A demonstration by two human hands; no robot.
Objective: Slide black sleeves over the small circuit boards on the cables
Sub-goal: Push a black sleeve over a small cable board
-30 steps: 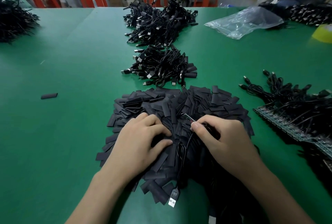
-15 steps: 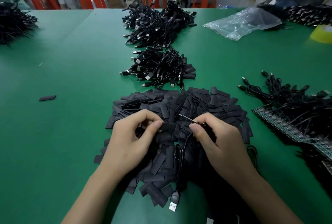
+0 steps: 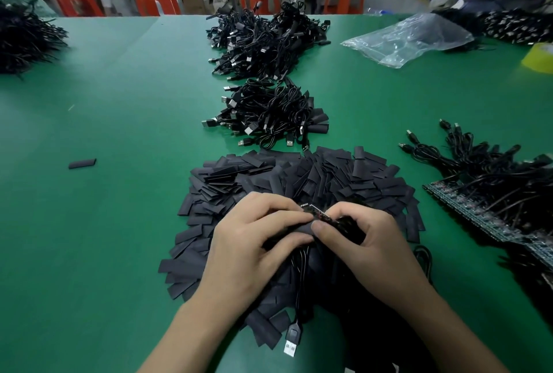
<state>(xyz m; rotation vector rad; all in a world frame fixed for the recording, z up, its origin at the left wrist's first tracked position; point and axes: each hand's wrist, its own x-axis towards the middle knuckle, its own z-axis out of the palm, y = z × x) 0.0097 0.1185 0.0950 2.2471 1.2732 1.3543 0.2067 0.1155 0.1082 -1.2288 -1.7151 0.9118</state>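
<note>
A tangle of black cables [image 3: 24, 40] lies at the far left edge of the green desk [image 3: 119, 223]. A stray sleeve [image 3: 82, 163] sits alone, well apart from the rest. The pile of black sleeves [image 3: 269, 175] spreads beneath both hands. The left hand [image 3: 254, 250] has its fingers [image 3: 287, 217] curled, pinching one black sleeve [image 3: 296, 230]. The small circuit board [image 3: 318, 214] touches it and pokes up between the hands, pinched by the curled fingers of the right hand [image 3: 368, 241]. The fingers hide whether the board has entered the sleeve. The cable's USB plug [image 3: 291, 342] lies near the desk's front edge. Behind the pile lie two cable heaps [image 3: 269, 115]. Farther right are a clear plastic bag [image 3: 410, 39] and a strip of boards [image 3: 478, 217] under loose cables.
</note>
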